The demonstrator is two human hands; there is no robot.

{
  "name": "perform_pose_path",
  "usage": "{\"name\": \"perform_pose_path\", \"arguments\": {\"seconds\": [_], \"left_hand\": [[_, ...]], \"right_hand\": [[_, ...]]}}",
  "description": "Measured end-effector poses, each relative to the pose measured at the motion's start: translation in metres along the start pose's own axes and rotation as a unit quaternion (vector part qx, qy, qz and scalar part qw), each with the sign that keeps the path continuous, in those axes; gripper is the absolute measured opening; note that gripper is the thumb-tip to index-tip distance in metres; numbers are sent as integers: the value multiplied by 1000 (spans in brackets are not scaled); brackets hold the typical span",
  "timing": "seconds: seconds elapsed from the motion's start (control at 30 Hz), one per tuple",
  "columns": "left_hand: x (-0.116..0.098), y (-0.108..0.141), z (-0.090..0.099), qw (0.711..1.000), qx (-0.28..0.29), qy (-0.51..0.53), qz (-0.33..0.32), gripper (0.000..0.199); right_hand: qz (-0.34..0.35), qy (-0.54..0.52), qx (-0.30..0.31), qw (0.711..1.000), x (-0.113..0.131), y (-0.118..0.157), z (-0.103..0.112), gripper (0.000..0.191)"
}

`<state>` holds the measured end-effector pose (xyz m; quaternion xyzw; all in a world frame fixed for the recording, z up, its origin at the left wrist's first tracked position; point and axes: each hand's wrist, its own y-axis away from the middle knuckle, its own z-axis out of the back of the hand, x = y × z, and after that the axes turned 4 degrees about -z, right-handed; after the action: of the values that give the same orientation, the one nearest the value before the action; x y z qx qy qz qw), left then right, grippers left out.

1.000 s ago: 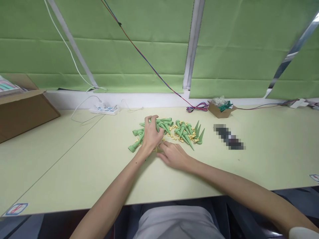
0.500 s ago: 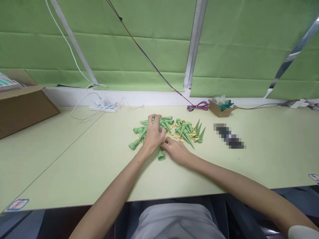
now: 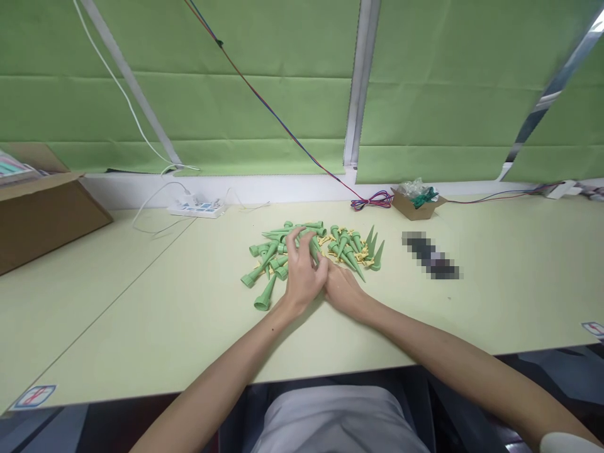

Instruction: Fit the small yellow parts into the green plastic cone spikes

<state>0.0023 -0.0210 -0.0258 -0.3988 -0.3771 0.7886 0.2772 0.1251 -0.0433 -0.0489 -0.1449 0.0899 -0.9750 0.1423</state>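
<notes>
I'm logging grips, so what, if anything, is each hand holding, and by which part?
It cannot be told: the left hand and right hand meet beside the green cones, hiding anything between them.

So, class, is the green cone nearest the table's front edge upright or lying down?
Lying down: the green cone has its wide end toward the front, its tip pointing back.

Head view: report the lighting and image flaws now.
Head view: soft shadows beside the left forearm; bright glint in the window gap, top right; a pixelated patch masks part of the table; small yellow pieces lack fine detail.
</notes>
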Motion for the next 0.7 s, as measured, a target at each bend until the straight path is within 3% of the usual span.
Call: {"name": "perform_pose_path", "arguments": {"seconds": [0.17, 0.27, 0.43, 0.6, 0.7], "left_hand": [[-9, 11, -4, 1000, -8, 6, 13, 45], [-14, 15, -5, 1000, -1, 1, 21, 43], [-28, 19, -7, 994, 17, 65, 80, 42], [-30, 20, -11, 975, 71, 106, 184, 44], [-23, 20, -13, 971, 121, 97, 182, 44]], "right_hand": [[-17, -33, -12, 999, -9, -1, 3, 32], [-16, -63, -50, 997, -13, -4, 6, 24], [24, -117, -135, 984, -32, -14, 11, 26], [54, -158, -206, 964, -55, -25, 14, 32], [42, -156, -222, 962, -56, -26, 13, 33]]}}
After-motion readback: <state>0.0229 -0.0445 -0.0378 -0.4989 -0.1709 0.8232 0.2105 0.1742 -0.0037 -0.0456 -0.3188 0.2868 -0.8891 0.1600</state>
